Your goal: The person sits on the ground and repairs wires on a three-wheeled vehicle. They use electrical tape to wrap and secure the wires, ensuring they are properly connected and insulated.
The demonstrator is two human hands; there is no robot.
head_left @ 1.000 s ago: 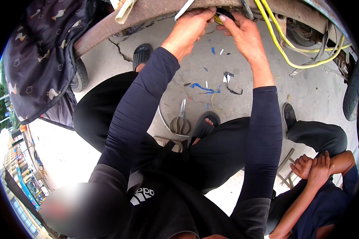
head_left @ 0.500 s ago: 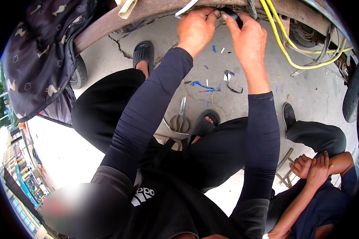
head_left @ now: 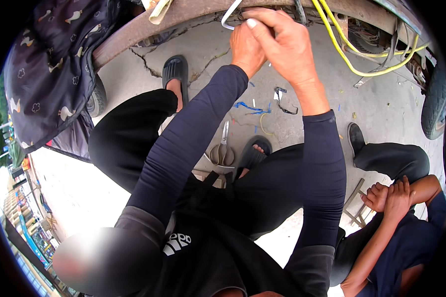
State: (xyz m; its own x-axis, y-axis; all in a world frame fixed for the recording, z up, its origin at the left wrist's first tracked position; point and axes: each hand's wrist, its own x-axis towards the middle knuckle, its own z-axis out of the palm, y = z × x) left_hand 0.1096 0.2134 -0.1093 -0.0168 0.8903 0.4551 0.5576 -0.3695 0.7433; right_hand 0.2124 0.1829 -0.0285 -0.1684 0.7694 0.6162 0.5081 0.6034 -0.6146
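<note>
Under the rusty frame bar, my two hands meet at the top of the view. My right hand lies across my left, its fingers bent and pointing left, thumb over the left hand's knuckles. My left hand is closed beneath it. Whatever they grip is hidden between and behind them; the black tape roll seen earlier does not show. A white bent cable hangs just left of my fingers. A dark cable comes down beside my right hand.
Yellow cable loops at the upper right. Scissors, blue strips and a black tape scrap lie on the concrete. Another person with crossed hands sits at the right. A patterned dark cover hangs at the left.
My right hand has swung left and over my left hand, which has turned and dropped slightly. The black tape roll has gone out of sight. The view has shifted a little.
</note>
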